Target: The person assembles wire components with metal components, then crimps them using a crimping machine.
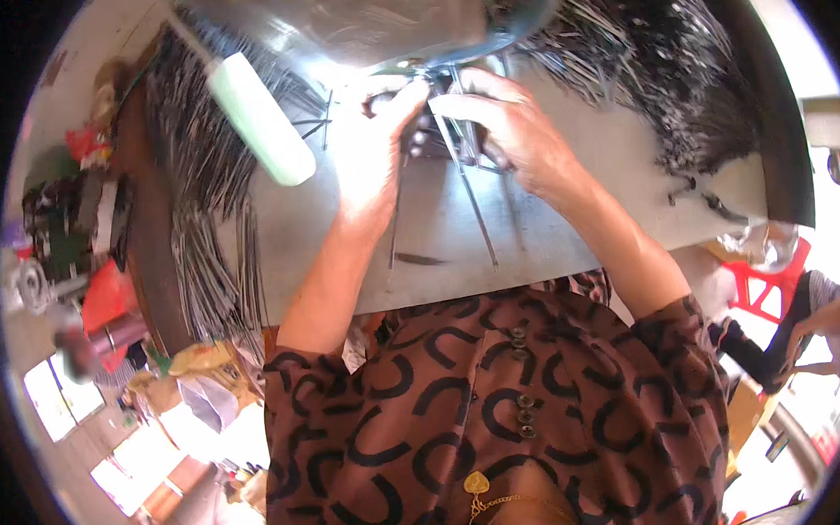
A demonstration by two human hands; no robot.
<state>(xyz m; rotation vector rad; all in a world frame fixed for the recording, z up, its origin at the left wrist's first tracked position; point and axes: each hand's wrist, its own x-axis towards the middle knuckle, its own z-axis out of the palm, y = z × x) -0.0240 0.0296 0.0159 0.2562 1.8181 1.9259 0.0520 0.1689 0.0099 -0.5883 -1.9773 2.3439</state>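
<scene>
Close together near the far middle of the table, both my hands are closed at the fingertips. My left hand [369, 139], washed out by glare, pinches a thin dark strip [395, 222] that hangs down toward the near edge. Another thin dark strip [474, 200] runs down from the fingers of my right hand [512, 125], slanting to the right. Where the strips meet the fingertips, the detail is blurred and partly hidden below a large shiny curved cover [402, 22]. Whether the strips are joined there, I cannot tell.
Bundles of black strips [203, 140] lie along the table's left side. A larger heap [653, 60] covers the far right. A pale green-white bar [262, 120] slants over the left bundle. Small dark pieces [709, 200] lie at right. Another person [825, 327] sits beyond a red stool [772, 283].
</scene>
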